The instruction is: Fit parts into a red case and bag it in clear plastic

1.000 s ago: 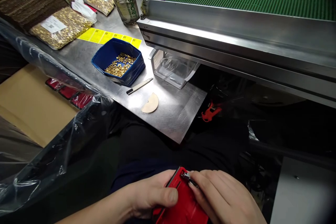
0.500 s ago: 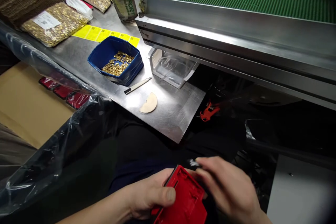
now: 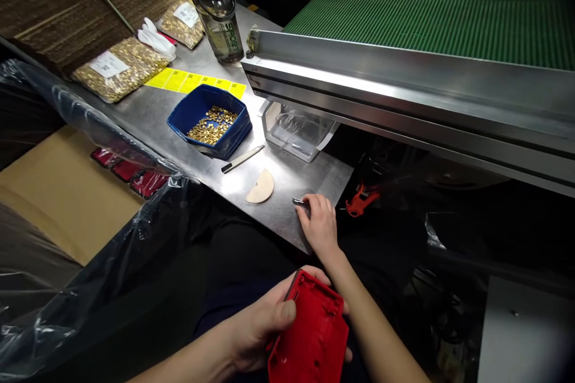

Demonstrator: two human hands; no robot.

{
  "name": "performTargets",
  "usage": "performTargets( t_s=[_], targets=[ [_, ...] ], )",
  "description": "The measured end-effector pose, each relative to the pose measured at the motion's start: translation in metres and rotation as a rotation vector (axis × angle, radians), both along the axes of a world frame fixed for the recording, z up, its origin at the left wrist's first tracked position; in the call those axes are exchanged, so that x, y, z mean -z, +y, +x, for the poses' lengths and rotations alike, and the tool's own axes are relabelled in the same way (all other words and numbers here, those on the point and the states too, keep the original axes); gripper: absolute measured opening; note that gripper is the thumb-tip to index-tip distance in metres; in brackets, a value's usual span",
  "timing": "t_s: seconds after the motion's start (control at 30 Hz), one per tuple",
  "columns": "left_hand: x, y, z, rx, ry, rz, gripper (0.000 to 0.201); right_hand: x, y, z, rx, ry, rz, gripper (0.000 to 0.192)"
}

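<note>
Left hand (image 3: pixel 265 326) is gripping the red plastic housing (image 3: pixel 312 335) low over the lap, thumb pressing on its top face, other fingers wrapping underneath, so the fingers are clenched on it. Right hand (image 3: pixel 318 224) is reaching out to the near edge of the steel counter (image 3: pixel 148 111), fingers pinching a small dark metal piece (image 3: pixel 300 202) that is sticking out just beyond the fingertips and touching the counter surface. A tan half-round piece (image 3: pixel 260 187) is lying just left of those fingertips, a slim pen-like tool (image 3: pixel 241 158) is sitting farther beyond it, and a blue bin (image 3: pixel 211 121) with small gold parts is standing past that. A clear plastic tray (image 3: pixel 296 129) is sitting ahead of the right fingers under the conveyor rail (image 3: pixel 404 81). A small red part (image 3: pixel 362 198) is lying just right of the right hand, off the counter. Bags of gold parts (image 3: pixel 119 66), yellow labels (image 3: pixel 197 81) and a water bottle (image 3: pixel 220 15) are well apart at the far end.
</note>
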State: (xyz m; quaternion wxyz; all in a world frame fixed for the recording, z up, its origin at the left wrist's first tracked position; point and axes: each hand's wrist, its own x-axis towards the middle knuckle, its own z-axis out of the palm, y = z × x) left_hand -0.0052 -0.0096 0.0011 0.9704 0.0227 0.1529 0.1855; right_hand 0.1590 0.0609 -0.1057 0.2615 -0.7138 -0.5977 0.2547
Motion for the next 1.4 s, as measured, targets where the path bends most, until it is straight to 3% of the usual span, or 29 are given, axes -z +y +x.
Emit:
performTargets(
  t_s=[0.13, 0.27, 0.37, 0.43, 0.53, 0.63, 0.8, 0.87, 1.03, 1.27, 1.4],
  targets=[
    [-0.001, 0.008, -0.012, -0.165, 0.248, 0.197, 0.071, -0.008, 0.007, 0.001, 0.027, 0.064, 0.056, 0.032],
    [0.006, 0.016, -0.021, -0.270, 0.671, 0.430, 0.070, -0.043, -0.037, 0.018, 0.028, 0.207, 0.082, 0.030],
    [0.010, 0.020, -0.018, -0.257, 0.789, 0.395, 0.066, -0.069, -0.080, 0.025, -0.224, 0.337, 0.063, 0.039],
    [0.010, 0.022, -0.012, -0.239, 0.785, 0.363, 0.063, -0.079, -0.101, 0.023, -0.431, 0.283, 0.084, 0.042],
    [0.008, 0.026, -0.002, -0.209, 0.787, 0.375, 0.053, -0.084, -0.115, 0.016, -0.537, 0.163, 0.190, 0.025],
    [0.007, 0.034, 0.002, -0.140, 0.797, 0.388, 0.042, -0.090, -0.115, 0.012, -0.402, 0.368, 0.160, 0.019],
    [0.011, 0.045, -0.005, -0.091, 0.835, 0.658, 0.027, -0.109, -0.110, 0.010, 0.124, 0.871, -0.365, 0.043],
    [0.010, 0.045, -0.010, -0.037, 0.781, 0.726, 0.030, -0.111, -0.107, 0.008, 0.230, 0.998, -0.443, 0.045],
    [0.007, 0.036, -0.022, -0.046, 0.671, 0.803, 0.041, -0.104, -0.098, 0.003, 0.267, 1.095, -0.467, 0.041],
    [0.005, 0.032, -0.040, -0.078, 0.744, 0.905, 0.073, -0.108, -0.086, -0.011, 0.147, 1.026, -0.471, 0.045],
    [0.003, 0.032, -0.045, -0.112, 0.781, 0.984, 0.070, -0.114, -0.079, -0.021, 0.137, 0.920, -0.445, 0.044]
  ],
)
